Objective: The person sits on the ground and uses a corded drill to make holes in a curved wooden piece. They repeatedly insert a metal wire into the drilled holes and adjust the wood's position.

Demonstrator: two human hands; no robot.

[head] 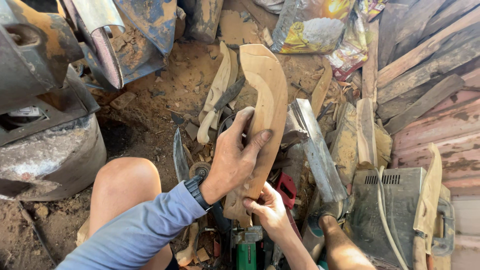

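Observation:
A long curved piece of pale carved wood, shaped like a blade sheath, stands upright in front of me. My left hand grips its middle from the left, thumb across the face, a black watch on the wrist. My right hand pinches its lower end from below. Behind it on the sawdust lies a knife with a pale handle beside another carved wooden piece.
A rusty belt sander machine fills the left. Wooden planks stack at the right, above a grey metal box. A flat metal file, a dark blade, a green power tool and plastic bags lie around. My bare knee is lower left.

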